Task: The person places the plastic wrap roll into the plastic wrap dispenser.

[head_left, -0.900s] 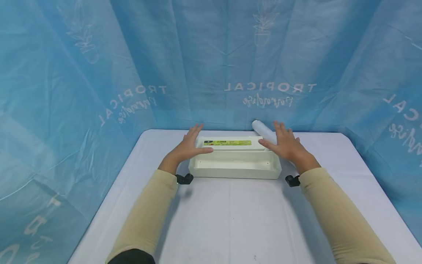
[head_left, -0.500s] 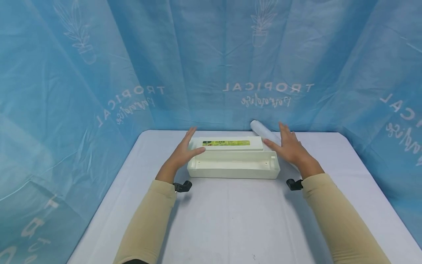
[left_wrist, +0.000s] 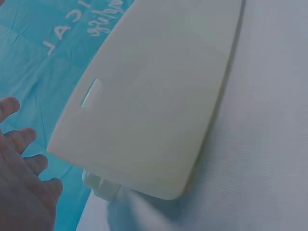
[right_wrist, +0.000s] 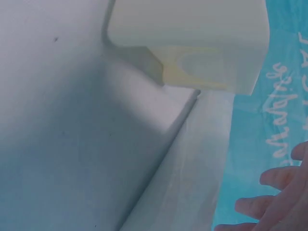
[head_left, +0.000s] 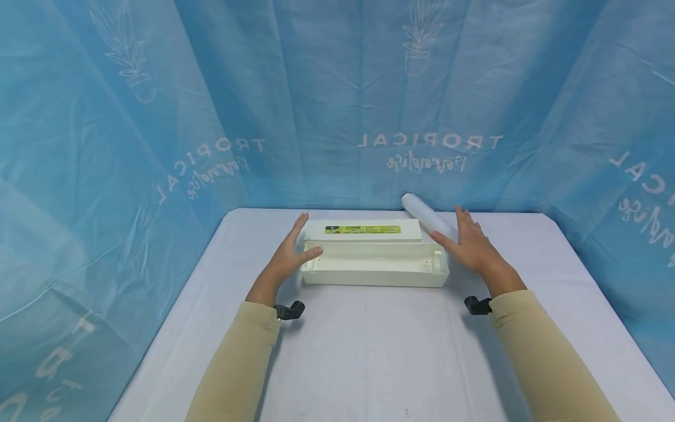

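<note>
A long cream plastic box point(head_left: 374, 278), which looks like a cling film dispenser, lies across the far part of the table. Its lid point(head_left: 369, 237) is folded back behind it and bears a yellow-green label point(head_left: 362, 230). Beside the box's left end is my left hand point(head_left: 282, 261), fingers spread, the thumb over its corner in the head view. My right hand point(head_left: 477, 252) is off the right end, fingers straight and holding nothing. A pale roll point(head_left: 424, 214), apparently cling film, lies slanted behind that hand, which partly hides it. Both wrist views show the hands point(left_wrist: 24, 183) apart from the box.
A white cloth covers the table point(head_left: 364, 351). Blue printed curtains point(head_left: 337, 117) hang behind the far edge and along both sides. Black wrist camera mounts point(head_left: 290, 310) jut inward from both wrists.
Both hands have drawn back toward me and moved farther apart, the left to the left, the right to the right. The box and roll stay where they were.
</note>
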`<act>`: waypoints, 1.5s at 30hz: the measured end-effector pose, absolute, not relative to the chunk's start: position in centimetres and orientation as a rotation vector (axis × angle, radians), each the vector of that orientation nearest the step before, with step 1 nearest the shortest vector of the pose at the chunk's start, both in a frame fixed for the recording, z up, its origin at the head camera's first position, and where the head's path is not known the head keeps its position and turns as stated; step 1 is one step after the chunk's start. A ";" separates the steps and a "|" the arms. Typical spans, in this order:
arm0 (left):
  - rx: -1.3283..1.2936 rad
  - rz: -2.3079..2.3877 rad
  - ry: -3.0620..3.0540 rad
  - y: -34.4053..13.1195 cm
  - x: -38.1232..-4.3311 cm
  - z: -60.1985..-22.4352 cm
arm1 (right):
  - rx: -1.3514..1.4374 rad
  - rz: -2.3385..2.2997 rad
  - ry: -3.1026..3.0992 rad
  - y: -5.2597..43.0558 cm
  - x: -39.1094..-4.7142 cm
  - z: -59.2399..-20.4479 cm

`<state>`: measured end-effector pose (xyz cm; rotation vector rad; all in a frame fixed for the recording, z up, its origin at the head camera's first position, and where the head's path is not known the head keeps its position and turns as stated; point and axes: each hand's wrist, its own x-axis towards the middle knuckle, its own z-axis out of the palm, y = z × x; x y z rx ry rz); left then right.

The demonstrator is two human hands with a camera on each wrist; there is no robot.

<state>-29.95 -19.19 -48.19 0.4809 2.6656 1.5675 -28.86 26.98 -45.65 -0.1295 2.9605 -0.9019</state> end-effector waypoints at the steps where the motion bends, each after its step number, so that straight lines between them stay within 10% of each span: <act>1: 0.468 1.570 2.663 -19.2 -29.9 -48.3 | -0.128 -0.899 2.964 27.1 -28.8 -45.7; 45: 0.364 1.748 2.529 -18.8 -28.6 -52.9 | 0.030 -0.844 2.930 31.9 -26.1 -50.5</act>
